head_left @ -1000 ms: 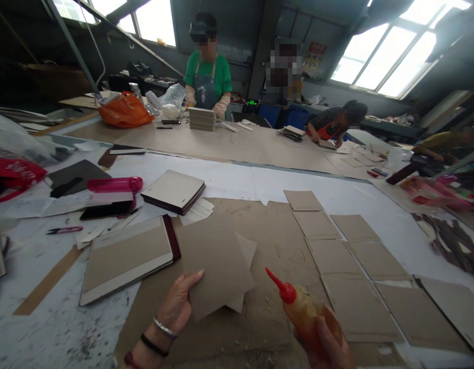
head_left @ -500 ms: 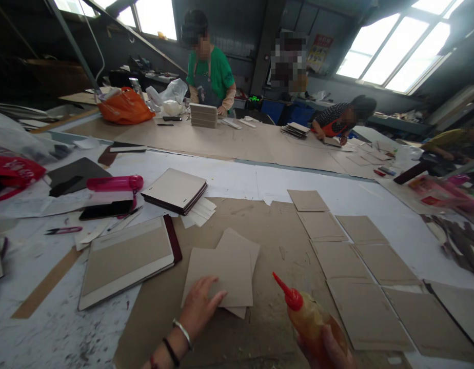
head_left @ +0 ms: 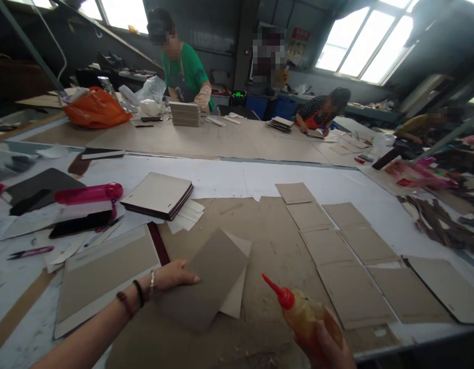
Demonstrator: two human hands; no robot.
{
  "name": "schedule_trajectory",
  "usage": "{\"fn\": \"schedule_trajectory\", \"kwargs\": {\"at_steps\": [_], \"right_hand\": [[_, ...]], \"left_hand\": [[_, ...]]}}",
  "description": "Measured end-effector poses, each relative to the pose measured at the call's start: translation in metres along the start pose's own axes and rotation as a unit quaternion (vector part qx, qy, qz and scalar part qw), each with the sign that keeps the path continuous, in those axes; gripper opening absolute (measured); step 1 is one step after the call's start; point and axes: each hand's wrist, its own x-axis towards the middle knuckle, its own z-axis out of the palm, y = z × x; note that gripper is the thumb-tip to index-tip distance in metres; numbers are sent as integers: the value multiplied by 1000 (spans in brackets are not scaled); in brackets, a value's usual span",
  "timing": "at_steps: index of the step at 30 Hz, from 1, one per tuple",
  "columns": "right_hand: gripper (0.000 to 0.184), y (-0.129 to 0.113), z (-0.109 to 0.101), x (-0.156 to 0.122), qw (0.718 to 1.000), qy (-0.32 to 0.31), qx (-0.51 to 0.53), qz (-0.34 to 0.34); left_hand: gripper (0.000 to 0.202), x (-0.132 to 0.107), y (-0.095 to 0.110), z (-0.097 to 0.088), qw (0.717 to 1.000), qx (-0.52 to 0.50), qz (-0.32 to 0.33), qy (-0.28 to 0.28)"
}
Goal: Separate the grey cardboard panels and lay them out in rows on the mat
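Note:
My left hand (head_left: 178, 275) grips the edge of a grey-brown cardboard sheet (head_left: 212, 277), thumb on top and fingers hidden beneath. The sheet is tilted and slightly blurred. Under it, a second cardboard sheet (head_left: 237, 287) lies on the brown board covering the table. In my right hand (head_left: 325, 338) is a glue bottle (head_left: 308, 312) with amber contents and a red nozzle, which points up and left toward the sheets. To the right, several cardboard pieces (head_left: 356, 292) lie flat in rows, with streaks along some edges.
A dark-edged stack of covers (head_left: 158, 195) and an open cover (head_left: 106, 266) lie left. Beyond are a phone (head_left: 81, 224), thread snips (head_left: 31, 252) and a pink umbrella-like case (head_left: 89, 193). Co-workers sit or stand at the far table (head_left: 237, 138). Dark scraps (head_left: 433, 220) lie right.
My left hand has gone from resting flat on the top cardboard sheet to gripping its left edge, lifting and turning it. The glue bottle stays in my right hand. The view has shifted right.

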Motion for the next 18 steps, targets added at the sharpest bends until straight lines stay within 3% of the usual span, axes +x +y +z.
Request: {"fn": "schedule_trajectory", "kwargs": {"at_steps": [3,5,10,18], "right_hand": [[57,-14,9,-4,999,-21,-26,-40],[56,-24,14,-6,994,-36,-76,-74],[54,-48,24,-5,960,-49,-209,-181],[49,-77,35,-7,900,-51,-313,-300]], "left_hand": [[47,-36,3,11,959,-267,-13,-91],[50,-54,8,20,933,-348,-10,-93],[61,-79,23,30,926,-370,-9,-69],[58,-86,38,31,933,-357,-6,-48]]}}
